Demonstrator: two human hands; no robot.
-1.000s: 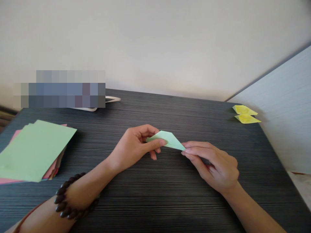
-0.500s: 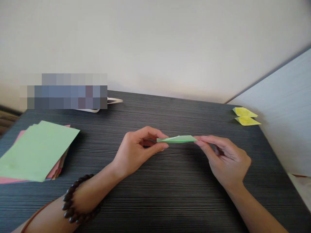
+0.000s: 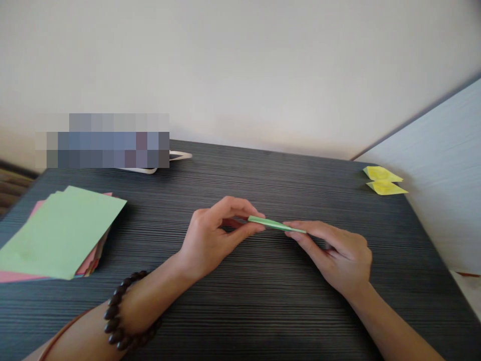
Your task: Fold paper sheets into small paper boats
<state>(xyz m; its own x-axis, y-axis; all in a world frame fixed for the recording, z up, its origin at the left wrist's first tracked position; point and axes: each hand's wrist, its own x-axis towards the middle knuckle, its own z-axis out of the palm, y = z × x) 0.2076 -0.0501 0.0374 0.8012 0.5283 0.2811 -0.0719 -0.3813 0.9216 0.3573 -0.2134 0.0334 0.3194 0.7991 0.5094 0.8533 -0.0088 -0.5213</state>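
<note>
A folded piece of green paper [image 3: 273, 223] is held between my two hands over the middle of the table, seen nearly edge-on as a narrow strip. The fingers and thumb of my left hand [image 3: 218, 235] pinch its left end. My right hand [image 3: 334, 253] pinches the right end between thumb and fingers, and a small tip of the paper sticks out past them. The strip slants slightly down to the right. The faces of its folds are hidden at this angle.
At the left lies a stack of coloured paper [image 3: 63, 233] with a green sheet on top. Two folded yellow paper pieces [image 3: 385, 181] sit near the table's far right corner. A pixelated object [image 3: 112, 143] stands at the back left of the dark table [image 3: 240, 311], against the wall.
My right hand has shifted left and slightly down, its pinch farther along the paper. The green paper has turned more edge-on and now slopes down to the right. The view has shifted slightly.
</note>
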